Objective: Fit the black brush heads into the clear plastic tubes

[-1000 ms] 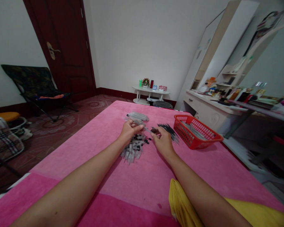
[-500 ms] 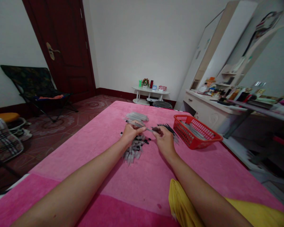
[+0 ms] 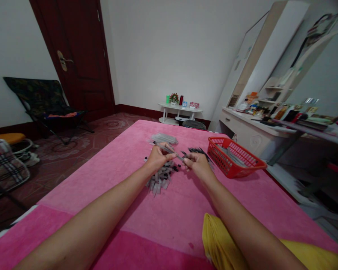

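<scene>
My left hand (image 3: 158,157) is closed around a clear pen barrel (image 3: 166,148) that sticks out toward the far left. My right hand (image 3: 196,163) pinches a thin dark refill (image 3: 182,157) whose tip meets the barrel's near end between the two hands. Under my left hand lies a heap of small grey and black pen caps (image 3: 161,177). A pile of clear barrels (image 3: 163,138) lies just beyond the hands, and a bundle of black refills (image 3: 199,151) lies beyond my right hand. All rests on a pink cloth (image 3: 146,210).
A red plastic basket (image 3: 233,160) with several finished pens stands right of my right hand. Yellow fabric (image 3: 298,251) lies at the near right. A dressing table (image 3: 253,127) crowds the right side, a folding chair (image 3: 42,108) and door (image 3: 73,56) are at left.
Both hands have drawn slightly closer together, and the refill in my right hand has moved up to the barrel's end. The view has shifted a little.
</scene>
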Available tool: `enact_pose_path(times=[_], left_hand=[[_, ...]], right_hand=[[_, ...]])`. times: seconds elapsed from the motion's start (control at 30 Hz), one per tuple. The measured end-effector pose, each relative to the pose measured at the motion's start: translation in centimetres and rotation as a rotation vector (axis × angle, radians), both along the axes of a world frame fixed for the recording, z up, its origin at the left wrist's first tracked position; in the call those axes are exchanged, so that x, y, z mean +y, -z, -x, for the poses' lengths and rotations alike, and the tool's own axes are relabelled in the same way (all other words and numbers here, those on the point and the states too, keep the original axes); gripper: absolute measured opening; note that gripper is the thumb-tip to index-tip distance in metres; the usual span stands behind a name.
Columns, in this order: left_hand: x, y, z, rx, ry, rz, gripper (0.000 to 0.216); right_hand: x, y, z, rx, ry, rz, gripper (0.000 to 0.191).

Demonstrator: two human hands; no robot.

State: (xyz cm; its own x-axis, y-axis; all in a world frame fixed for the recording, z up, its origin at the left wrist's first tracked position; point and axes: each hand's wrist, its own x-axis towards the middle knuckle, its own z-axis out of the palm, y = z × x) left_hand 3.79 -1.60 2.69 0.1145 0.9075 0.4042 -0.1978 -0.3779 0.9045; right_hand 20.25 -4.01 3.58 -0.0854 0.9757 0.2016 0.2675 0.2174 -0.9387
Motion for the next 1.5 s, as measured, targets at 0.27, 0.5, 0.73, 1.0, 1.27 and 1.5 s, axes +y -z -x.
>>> enact_pose_path(times=[0.27, 0.5, 0.73, 1.0, 1.27, 1.5], left_hand=[[0.4, 0.5, -0.6, 0.055, 0.078, 0.029, 0.033], [3.5, 1.7, 4.1, 0.117, -0.216, -0.004, 0.036], [6.5, 4.8, 9.2, -0.026, -0.549, 0.113, 0.039], [5.5, 5.7, 6.6, 0.047, -0.420, 0.115, 0.037], [3.5, 4.7, 2.1, 0.039, -0.233, 0.122, 0.034], [2.4, 4.2, 0.6, 0.120, -0.165, 0.078, 0.032]], right_hand=[[-0.3, -0.4, 0.3, -0.325, -0.049, -0.205, 0.018], [0.9, -3.4, -4.5, -0.604, 0.332, -0.336, 0.026], [1.5, -4.8, -12.6, -0.919, 0.906, -0.314, 0.040], [1.9, -4.6, -12.1, -0.870, 0.818, -0.467, 0.031], [1.7, -1.0, -4.6, -0.821, 0.225, -0.482, 0.014], [1.0, 2.3, -1.3, -0.776, -0.125, -0.478, 0.038]])
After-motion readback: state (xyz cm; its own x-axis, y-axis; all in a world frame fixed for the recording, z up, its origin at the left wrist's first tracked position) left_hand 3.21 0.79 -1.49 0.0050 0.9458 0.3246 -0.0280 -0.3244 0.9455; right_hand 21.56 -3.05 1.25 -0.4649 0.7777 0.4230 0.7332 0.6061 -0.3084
